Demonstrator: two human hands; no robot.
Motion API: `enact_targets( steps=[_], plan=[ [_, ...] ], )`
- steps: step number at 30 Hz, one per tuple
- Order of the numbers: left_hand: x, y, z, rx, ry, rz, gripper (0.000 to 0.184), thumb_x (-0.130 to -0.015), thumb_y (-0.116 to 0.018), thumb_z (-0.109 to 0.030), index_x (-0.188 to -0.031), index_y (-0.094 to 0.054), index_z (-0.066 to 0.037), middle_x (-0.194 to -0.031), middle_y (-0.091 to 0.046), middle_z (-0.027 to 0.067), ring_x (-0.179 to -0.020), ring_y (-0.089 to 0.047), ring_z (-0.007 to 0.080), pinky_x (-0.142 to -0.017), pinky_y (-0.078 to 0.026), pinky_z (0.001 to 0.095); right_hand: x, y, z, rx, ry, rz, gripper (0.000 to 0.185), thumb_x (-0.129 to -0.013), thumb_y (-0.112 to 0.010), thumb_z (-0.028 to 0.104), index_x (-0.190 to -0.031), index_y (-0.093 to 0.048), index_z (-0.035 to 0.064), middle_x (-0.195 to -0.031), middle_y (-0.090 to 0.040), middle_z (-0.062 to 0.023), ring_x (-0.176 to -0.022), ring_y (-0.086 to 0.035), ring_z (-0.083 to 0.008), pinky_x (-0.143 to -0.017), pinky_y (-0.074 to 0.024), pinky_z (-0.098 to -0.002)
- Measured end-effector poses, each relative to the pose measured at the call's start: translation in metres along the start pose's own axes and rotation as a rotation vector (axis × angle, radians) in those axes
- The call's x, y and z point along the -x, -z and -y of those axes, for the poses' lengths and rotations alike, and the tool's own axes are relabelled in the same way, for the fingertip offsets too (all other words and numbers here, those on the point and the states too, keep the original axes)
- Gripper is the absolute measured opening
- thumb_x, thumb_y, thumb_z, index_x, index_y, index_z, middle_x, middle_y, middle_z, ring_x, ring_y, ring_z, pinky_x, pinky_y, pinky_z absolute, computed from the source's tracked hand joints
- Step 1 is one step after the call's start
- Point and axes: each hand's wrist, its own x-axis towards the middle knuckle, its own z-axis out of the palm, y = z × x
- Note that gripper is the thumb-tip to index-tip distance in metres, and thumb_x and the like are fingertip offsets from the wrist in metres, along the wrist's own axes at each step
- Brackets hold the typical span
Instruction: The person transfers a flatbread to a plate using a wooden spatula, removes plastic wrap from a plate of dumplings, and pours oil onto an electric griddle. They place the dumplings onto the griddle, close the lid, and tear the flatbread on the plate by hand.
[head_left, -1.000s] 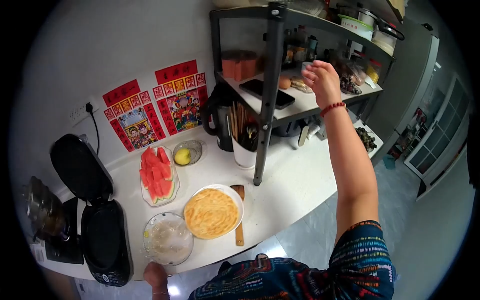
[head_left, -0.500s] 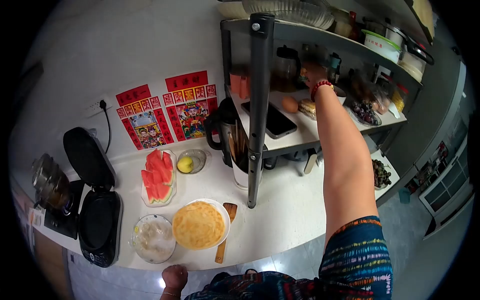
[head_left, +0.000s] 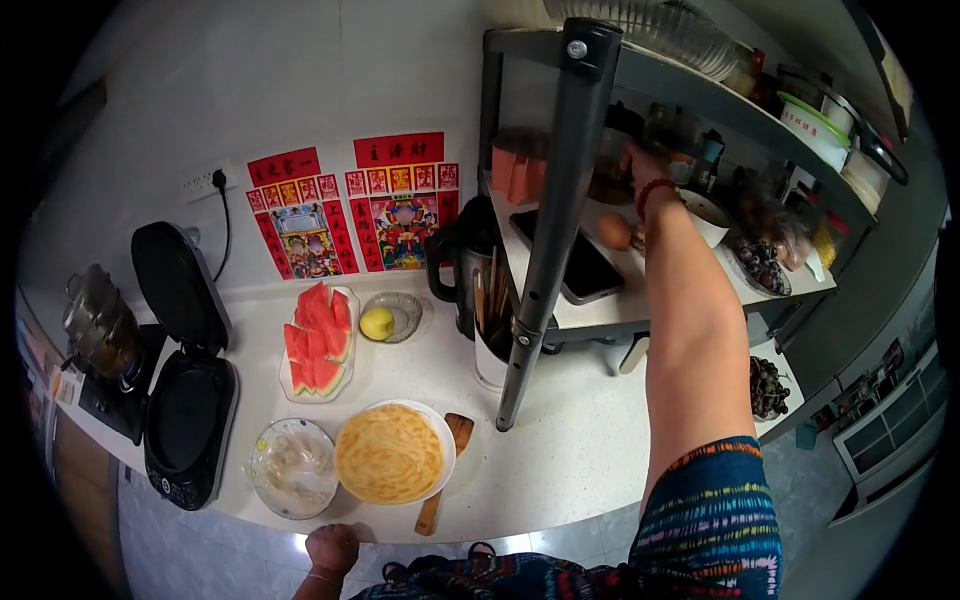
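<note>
My right hand (head_left: 648,168) reaches deep onto the middle shelf (head_left: 580,315), among dark jars and bottles. Its fingers are dim and blurred, so what they touch cannot be made out. Near its wrist lie a brown egg (head_left: 613,231) and a white bowl (head_left: 706,219). A black phone (head_left: 590,272) rests closer to the shelf's front. My left hand (head_left: 332,548) is curled at the counter's front edge, with nothing visible in it. Just beyond it are a glass plate with pale contents (head_left: 292,468) and a round flatbread (head_left: 390,453) on a white plate.
Watermelon slices (head_left: 318,340), a yellow-green fruit (head_left: 377,323) in a glass dish and a wooden spatula (head_left: 429,512) are on the counter. An open black electric pan (head_left: 190,420) stands left. The shelf's dark post (head_left: 560,220) rises between the counter and my right arm.
My right hand has moved from above the shelf's front to deep among the jars. My left hand has stayed by the counter edge, now curled. The view has shifted.
</note>
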Motion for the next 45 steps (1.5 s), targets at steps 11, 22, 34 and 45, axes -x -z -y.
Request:
enact_targets(
  steps=[11,22,34,45],
  plan=[
    [0.001,-0.005,0.004,-0.028,0.009,0.068,0.013,-0.064,-0.055,-0.019,-0.055,-0.051,-0.011,-0.056,-0.055,0.0091,-0.054,-0.055,0.0281,-0.052,-0.044,0.0399,-0.008,0.032,0.023,0.117,0.285,-0.254,0.030,-0.082,-0.043,0.034,-0.085,-0.054,0.0064,-0.080,-0.057,-0.0086,-0.076,-0.052,-0.0229,-0.068,-0.0395,-0.0346],
    [0.003,0.002,-0.003,-0.117,0.083,0.199,0.012,-0.064,-0.055,-0.021,-0.057,-0.054,-0.012,-0.058,-0.055,0.0086,-0.057,-0.055,0.0263,-0.052,-0.043,0.0406,0.116,0.092,0.100,-0.516,0.093,-0.014,0.010,-0.081,-0.055,0.025,-0.081,-0.055,0.0146,-0.065,-0.049,0.0043,-0.050,-0.039,-0.0085,-0.045,-0.0302,-0.0223],
    [0.002,0.008,0.001,0.070,0.012,0.008,0.013,-0.067,-0.053,-0.021,-0.059,-0.051,-0.010,-0.059,-0.054,0.0073,-0.057,-0.055,0.0259,-0.054,-0.045,0.0375,0.177,0.175,0.068,-0.498,0.171,0.331,0.019,-0.089,-0.046,0.022,-0.081,-0.052,0.0056,-0.056,-0.033,0.0028,-0.052,-0.030,-0.0075,-0.054,-0.0296,-0.0245],
    [0.004,0.018,0.021,0.256,-0.072,0.118,0.016,-0.071,-0.050,-0.020,-0.061,-0.051,-0.007,-0.060,-0.054,0.0094,-0.060,-0.055,0.0287,-0.058,-0.044,0.0391,0.307,0.124,0.081,-0.518,0.054,0.007,0.027,-0.089,-0.044,0.027,-0.069,-0.044,0.0091,-0.052,-0.020,0.0048,-0.047,-0.017,-0.0059,-0.046,-0.0212,-0.0216]
  ],
)
